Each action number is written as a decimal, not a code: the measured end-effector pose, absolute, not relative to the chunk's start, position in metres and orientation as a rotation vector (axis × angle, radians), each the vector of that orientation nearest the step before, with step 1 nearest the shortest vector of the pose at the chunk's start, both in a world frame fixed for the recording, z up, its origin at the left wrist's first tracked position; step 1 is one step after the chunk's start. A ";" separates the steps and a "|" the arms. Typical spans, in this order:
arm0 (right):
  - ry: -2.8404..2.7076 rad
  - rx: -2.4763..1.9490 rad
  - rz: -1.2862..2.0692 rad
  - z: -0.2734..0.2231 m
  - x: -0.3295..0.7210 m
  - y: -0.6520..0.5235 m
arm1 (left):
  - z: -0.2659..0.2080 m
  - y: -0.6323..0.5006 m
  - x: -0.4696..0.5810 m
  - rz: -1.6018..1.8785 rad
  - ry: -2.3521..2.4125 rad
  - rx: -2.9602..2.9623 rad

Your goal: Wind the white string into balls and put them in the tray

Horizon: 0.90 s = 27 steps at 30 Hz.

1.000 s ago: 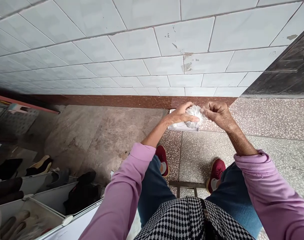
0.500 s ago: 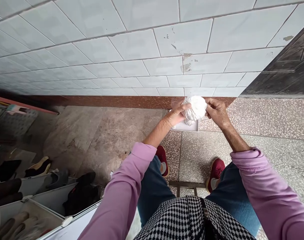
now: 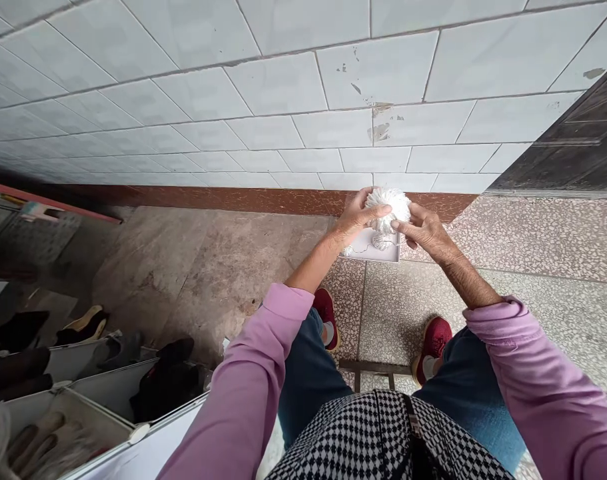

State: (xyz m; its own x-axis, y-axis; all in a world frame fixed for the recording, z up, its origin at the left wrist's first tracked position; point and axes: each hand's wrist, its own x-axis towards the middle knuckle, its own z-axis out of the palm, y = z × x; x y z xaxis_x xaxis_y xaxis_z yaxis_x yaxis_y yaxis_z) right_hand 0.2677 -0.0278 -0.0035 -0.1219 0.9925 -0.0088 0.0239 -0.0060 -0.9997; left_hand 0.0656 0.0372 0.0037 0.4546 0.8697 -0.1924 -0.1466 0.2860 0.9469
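Between my hands, above a shallow pale tray (image 3: 368, 255), is a ball of white yarn (image 3: 389, 199). My left hand (image 3: 354, 219) grips it from the left, its thumb lying across the front. On the other side, my right hand (image 3: 429, 231) has its thumb against the lower front and its fingers at the right edge, pinching the ball. Inside the tray sits a smaller white ball (image 3: 382, 243) with dark flecks, and a thin strand trails beside it. Another small white bundle (image 3: 346, 251) lies at the tray's left end, partly hidden by my wrist.
A white tiled wall (image 3: 333, 127) with a brown base strip (image 3: 233, 200) stands just beyond the tray. A dark door (image 3: 578, 140) is at the right. At lower left, a rack (image 3: 103, 393) holds shoes. My feet in red shoes (image 3: 437, 337) rest on the speckled floor.
The ball has turned in my hands, and its strands now show more clearly. My right hand has moved closer, its thumb coming onto the front. The view has shifted slightly.
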 end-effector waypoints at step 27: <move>-1.765 -1.180 1.044 -0.003 0.267 -0.035 | -0.003 0.058 0.048 1.003 1.096 1.287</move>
